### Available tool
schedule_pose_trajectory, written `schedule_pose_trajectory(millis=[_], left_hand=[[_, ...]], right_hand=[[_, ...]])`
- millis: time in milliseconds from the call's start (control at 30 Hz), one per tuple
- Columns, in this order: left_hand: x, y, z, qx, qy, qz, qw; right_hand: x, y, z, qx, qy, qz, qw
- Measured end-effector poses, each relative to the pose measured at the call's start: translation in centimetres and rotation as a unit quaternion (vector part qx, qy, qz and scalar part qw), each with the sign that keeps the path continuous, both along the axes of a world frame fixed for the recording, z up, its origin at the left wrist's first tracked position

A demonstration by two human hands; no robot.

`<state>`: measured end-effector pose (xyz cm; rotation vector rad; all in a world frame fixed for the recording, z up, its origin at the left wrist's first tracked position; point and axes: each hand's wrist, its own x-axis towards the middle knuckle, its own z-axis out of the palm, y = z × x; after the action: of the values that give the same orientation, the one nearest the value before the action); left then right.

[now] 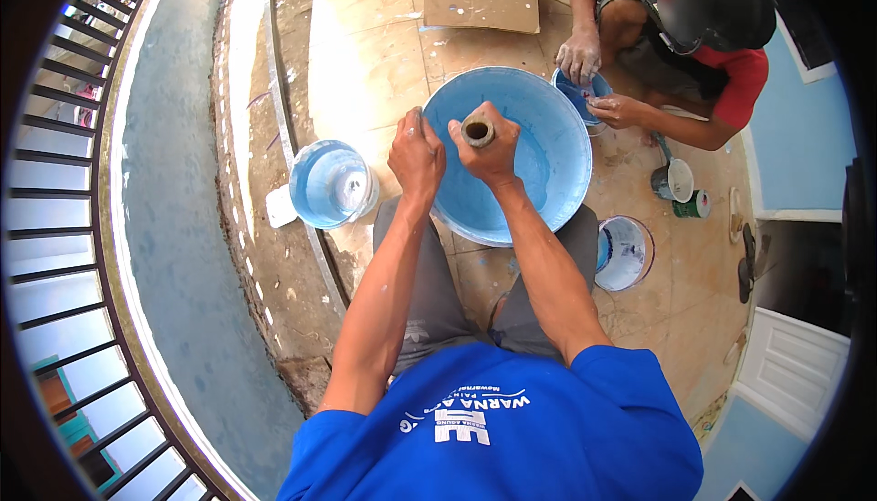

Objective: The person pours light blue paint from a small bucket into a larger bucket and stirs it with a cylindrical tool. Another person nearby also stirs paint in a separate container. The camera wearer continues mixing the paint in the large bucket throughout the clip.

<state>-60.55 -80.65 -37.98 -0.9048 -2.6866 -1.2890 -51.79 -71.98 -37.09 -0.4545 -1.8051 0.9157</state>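
Over a large round blue basin (pixel 557 168), my right hand (pixel 493 149) grips a short hollow cylinder, like a paint roller sleeve (pixel 479 120), with its dark opening facing up. My left hand (pixel 416 156) is closed at the basin's left rim, its fingers curled on something I cannot make out. A smaller blue bucket (pixel 331 177) with whitish residue at its bottom stands left of the basin.
A co-worker in red (pixel 735 99) squats at the upper right, both hands at a small blue bucket (pixel 574 97). Around stand a cardboard box (pixel 480 10), a white bucket (pixel 628 254), a small pot (pixel 680 181) and a green can (pixel 690 209). A black railing (pixel 55 190) runs along the left.
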Motion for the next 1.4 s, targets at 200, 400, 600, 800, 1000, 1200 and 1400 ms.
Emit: schedule_pose_trajectory(millis=[200, 400, 600, 800, 1000, 1200, 1400], left_hand=[[-0.2, 0.1, -0.8, 0.033, -0.025, 0.022, 0.999], [-0.1, 0.0, -0.5, 0.043, -0.045, 0.03, 0.998], [0.2, -0.1, 0.4, 0.036, -0.088, 0.034, 0.995], [-0.2, 0.2, -0.2, 0.029, -0.048, 0.037, 0.998], [-0.2, 0.0, -0.2, 0.04, -0.073, 0.042, 0.996], [-0.2, 0.1, -0.9, 0.051, -0.066, 0.04, 0.996], [-0.5, 0.2, -0.6, 0.037, -0.07, 0.038, 0.996]], right_hand=[[5.4, -3.7, 1.4, -0.039, -0.04, 0.129, 0.99], [10.8, -0.7, 0.2, -0.114, -0.026, 0.114, 0.987], [6.7, 6.9, -0.8, -0.176, 0.044, 0.017, 0.983], [-0.2, 3.7, -1.0, -0.028, -0.015, -0.025, 0.999], [4.7, -3.3, 1.1, -0.054, -0.038, 0.168, 0.984], [11.0, -0.2, 0.3, -0.16, -0.019, 0.134, 0.978], [5.0, 6.4, -0.7, -0.152, 0.027, 0.027, 0.988]])
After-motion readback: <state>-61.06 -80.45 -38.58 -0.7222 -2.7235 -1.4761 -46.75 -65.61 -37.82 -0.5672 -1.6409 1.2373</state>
